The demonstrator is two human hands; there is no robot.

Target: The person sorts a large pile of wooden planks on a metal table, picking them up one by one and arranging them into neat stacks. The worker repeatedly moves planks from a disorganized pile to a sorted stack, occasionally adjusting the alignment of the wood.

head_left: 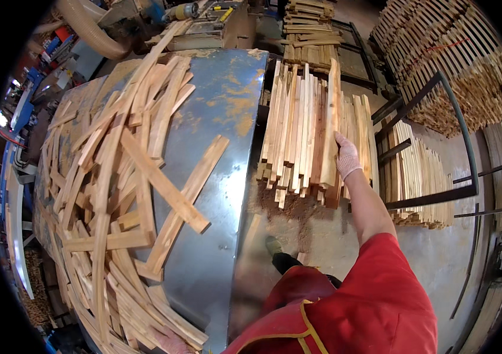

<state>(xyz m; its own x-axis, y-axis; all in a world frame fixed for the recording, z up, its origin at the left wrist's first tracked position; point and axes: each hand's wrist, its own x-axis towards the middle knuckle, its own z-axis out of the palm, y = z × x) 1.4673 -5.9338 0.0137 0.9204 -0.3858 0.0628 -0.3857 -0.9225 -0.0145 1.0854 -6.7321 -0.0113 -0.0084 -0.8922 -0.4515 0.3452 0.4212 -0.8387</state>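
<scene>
My right hand [348,156], in a pale knit glove, is closed on the right side of a wooden strip [331,112]. That strip lies lengthwise on a stack of similar strips [298,118] to the right of the metal table. Part of my left hand [173,341] shows at the lower edge, by the near ends of a loose heap of strips [109,177]. Its fingers are too blurred and hidden to read. Two loose strips cross on the table, a front one [165,180] slanting over a longer one [189,200].
The metal table [206,259] carries sawdust at its far end. A black metal frame [472,141] rises at the right, around another strip stack [416,177]. Tall slatted wood piles [451,65] stand at the far right. A machine [203,29] and a ribbed hose [89,29] are at the back.
</scene>
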